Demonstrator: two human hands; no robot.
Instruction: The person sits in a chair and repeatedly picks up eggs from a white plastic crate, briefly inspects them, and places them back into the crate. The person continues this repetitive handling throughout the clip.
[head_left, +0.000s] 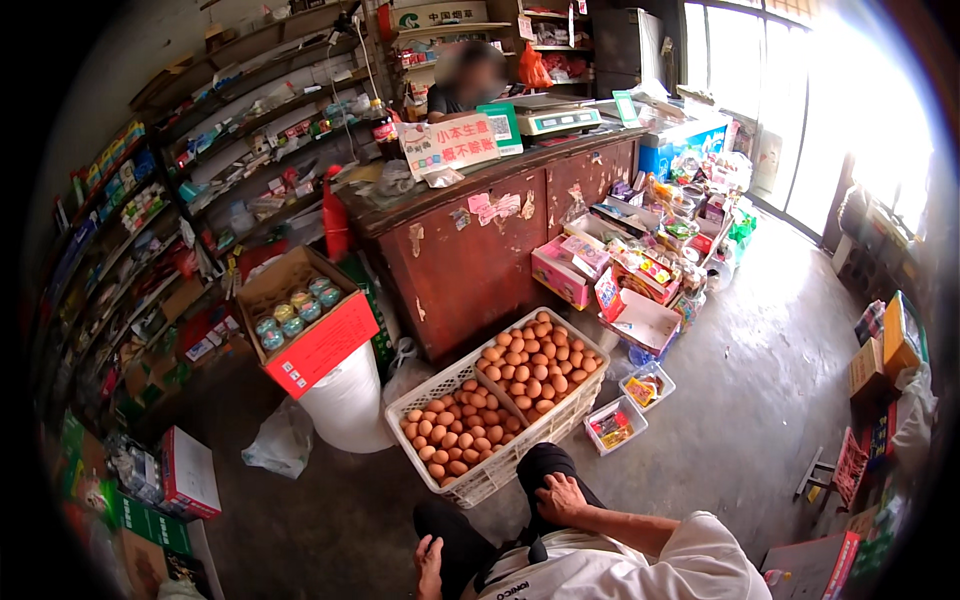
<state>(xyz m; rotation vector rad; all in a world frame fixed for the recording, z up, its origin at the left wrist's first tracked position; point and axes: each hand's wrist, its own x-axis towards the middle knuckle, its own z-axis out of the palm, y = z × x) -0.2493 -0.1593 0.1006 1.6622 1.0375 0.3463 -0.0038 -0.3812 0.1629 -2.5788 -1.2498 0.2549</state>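
I am seated, with my right hand (562, 498) laid over my right knee, fingers lying on the dark trousers and nothing in them. Beside my left thigh is my left hand (428, 566), its fingers curled in. A small dark bit shows at its fingertips, too small to name. In front of my knees stands a white plastic crate (474, 492), split by a divider and filled with brown eggs (460, 430). Neither hand touches the crate. The right hand is the nearer one to it.
A worn red-brown counter (470, 270) carries a weighing scale (545, 118) and signs; a person (462, 85) sits behind it. Left stands a box of round tins (320, 360) on a white sack (350, 410). Snack boxes (645, 320) and small trays (615, 425) lie to the right.
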